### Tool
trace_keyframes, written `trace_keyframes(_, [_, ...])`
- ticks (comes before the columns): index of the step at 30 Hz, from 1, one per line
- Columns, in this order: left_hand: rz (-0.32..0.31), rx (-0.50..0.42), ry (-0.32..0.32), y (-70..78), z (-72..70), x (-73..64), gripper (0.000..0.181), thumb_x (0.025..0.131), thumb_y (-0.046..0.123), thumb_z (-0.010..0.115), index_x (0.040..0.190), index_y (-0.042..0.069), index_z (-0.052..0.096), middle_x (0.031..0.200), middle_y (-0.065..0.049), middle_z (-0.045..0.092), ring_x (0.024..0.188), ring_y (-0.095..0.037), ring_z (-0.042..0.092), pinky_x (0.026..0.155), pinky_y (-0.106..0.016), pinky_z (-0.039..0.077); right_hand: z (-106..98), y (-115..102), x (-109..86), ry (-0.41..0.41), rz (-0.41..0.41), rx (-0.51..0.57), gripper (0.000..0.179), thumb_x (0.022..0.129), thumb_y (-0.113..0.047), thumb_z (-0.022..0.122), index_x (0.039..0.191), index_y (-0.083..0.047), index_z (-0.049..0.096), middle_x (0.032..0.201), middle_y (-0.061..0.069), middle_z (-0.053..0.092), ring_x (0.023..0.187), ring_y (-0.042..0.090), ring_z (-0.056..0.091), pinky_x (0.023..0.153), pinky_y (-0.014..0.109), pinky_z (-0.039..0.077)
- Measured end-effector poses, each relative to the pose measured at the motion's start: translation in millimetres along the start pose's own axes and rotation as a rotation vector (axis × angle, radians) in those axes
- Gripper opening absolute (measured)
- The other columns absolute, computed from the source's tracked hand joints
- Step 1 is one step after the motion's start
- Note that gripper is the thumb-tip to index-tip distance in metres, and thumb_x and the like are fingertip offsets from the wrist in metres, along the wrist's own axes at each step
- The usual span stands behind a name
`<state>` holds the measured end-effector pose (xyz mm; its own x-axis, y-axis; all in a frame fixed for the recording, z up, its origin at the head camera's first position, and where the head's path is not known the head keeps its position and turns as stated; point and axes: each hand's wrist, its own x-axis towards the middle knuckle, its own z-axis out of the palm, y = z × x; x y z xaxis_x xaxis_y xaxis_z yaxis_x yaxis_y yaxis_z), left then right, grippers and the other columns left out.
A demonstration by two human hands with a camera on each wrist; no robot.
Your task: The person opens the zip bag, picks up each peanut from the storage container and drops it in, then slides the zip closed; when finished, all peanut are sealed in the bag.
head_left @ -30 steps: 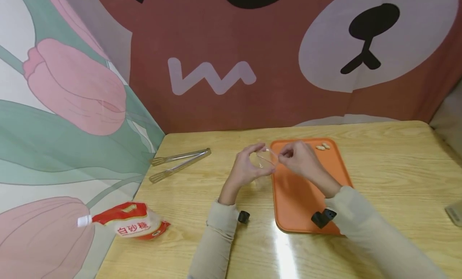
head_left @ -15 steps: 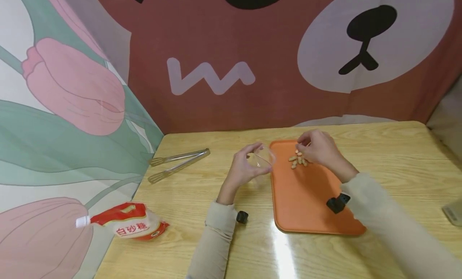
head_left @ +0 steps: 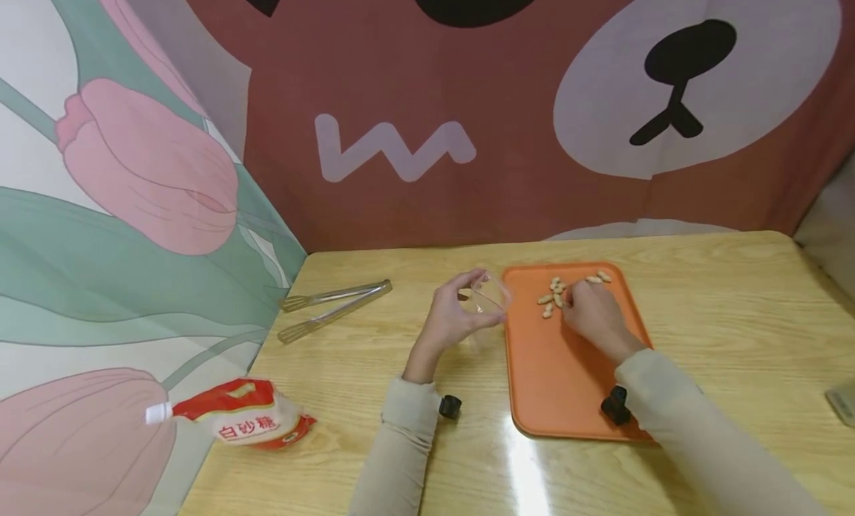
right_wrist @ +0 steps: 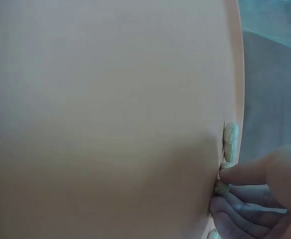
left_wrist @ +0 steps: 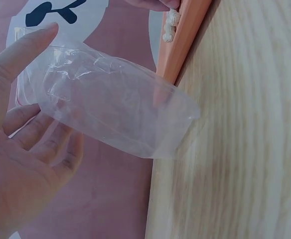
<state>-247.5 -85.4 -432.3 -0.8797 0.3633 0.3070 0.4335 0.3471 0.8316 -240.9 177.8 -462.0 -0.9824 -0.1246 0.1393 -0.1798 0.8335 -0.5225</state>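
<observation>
My left hand (head_left: 449,317) holds a clear plastic bag (left_wrist: 110,107) by its mouth, thumb and fingers spread round the opening. The bag hangs down at the left edge of an orange tray (head_left: 548,386), over the wooden table. On the tray's far part lie several unshelled peanuts (head_left: 557,300) in a loose group. My right hand (head_left: 597,315) is down on the tray among them, and its thumb and fingers pinch a peanut (right_wrist: 221,187) in the right wrist view. Another peanut (right_wrist: 230,133) lies just beyond the thumb.
Metal tongs (head_left: 341,308) lie spread at the table's left. Nearer, at the left edge, is a red and white sugar bag (head_left: 247,416) with a white cap. A small grey object (head_left: 843,405) sits at the far right. A printed cloth (head_left: 401,211) backs the table.
My right hand has gone from the bag's mouth, rightward over the tray, then down to the peanuts. My left hand stays in place with the plastic bag.
</observation>
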Motion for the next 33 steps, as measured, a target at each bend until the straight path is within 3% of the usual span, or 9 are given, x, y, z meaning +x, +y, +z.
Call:
trace_keyframes(10, [0.001,0.001,-0.001,0.5,-0.8,0.1,0.079,0.071,0.02,0.092,0.14,0.005,0.056,0.134,-0.006,0.06,0.117,-0.021,0.055,0.092,-0.054,0.047,3,2,0.5,0.041,-0.044,0.003,0.049,0.09,0.007,0.055,0.064,-0.02,0.023,0.058,-0.005,0.016,0.051,0.012,0.016,0.049,0.028,0.018])
trace_keyframes(16, [0.005,0.024,-0.001,0.8,-0.7,0.1,0.078,0.071,0.02,0.092,0.139,0.006,0.057,0.133,-0.005,0.061,0.115,-0.02,0.056,0.09,-0.044,0.049,-6,-2,3.6,0.07,-0.082,0.011,0.04,0.09,0.005,0.06,0.057,-0.012,0.044,0.052,-0.004,0.029,0.047,0.012,0.027,0.048,0.029,0.025])
trace_keyframes(19, [0.008,0.035,0.002,0.7,-0.8,0.0,0.078,0.071,0.021,0.092,0.139,0.006,0.057,0.133,-0.004,0.061,0.115,-0.019,0.056,0.088,-0.036,0.048,-16,-16,8.0,0.086,-0.115,0.015,0.034,0.091,0.004,0.059,0.059,-0.008,0.053,0.052,0.0,0.035,0.047,0.014,0.03,0.048,0.031,0.026])
trace_keyframes(21, [0.009,0.039,0.007,0.3,-0.9,0.5,0.079,0.07,0.021,0.092,0.139,0.006,0.058,0.133,-0.004,0.061,0.115,-0.018,0.056,0.087,-0.034,0.048,-24,-29,11.0,0.103,-0.149,0.013,0.025,0.091,0.003,0.061,0.066,-0.003,0.063,0.057,0.005,0.048,0.049,0.016,0.04,0.048,0.033,0.034])
trace_keyframes(24, [0.013,0.04,0.013,-0.5,-0.9,1.1,0.078,0.07,0.021,0.093,0.138,0.006,0.058,0.133,-0.004,0.061,0.115,-0.019,0.057,0.087,-0.033,0.048,-36,-54,12.9,0.104,-0.18,0.024,0.01,0.092,-0.001,0.065,0.088,0.005,0.073,0.078,0.015,0.065,0.064,0.025,0.059,0.056,0.041,0.049])
trace_keyframes(27, [0.01,0.038,0.014,-0.3,-1.0,1.2,0.078,0.07,0.021,0.093,0.138,0.004,0.058,0.131,-0.005,0.062,0.115,-0.021,0.057,0.087,-0.033,0.049,-44,-78,13.3,0.094,-0.207,0.041,0.016,0.092,-0.004,0.068,0.103,0.006,0.073,0.095,0.019,0.068,0.081,0.03,0.065,0.069,0.047,0.053])
trace_keyframes(33, [-0.001,0.014,0.002,0.7,-0.9,0.4,0.078,0.072,0.023,0.092,0.139,0.004,0.057,0.133,-0.005,0.06,0.116,-0.019,0.056,0.09,-0.048,0.049,-44,-109,14.3,0.052,-0.294,0.087,0.016,0.091,-0.005,0.071,0.104,0.003,0.074,0.095,0.014,0.069,0.082,0.028,0.065,0.072,0.045,0.053])
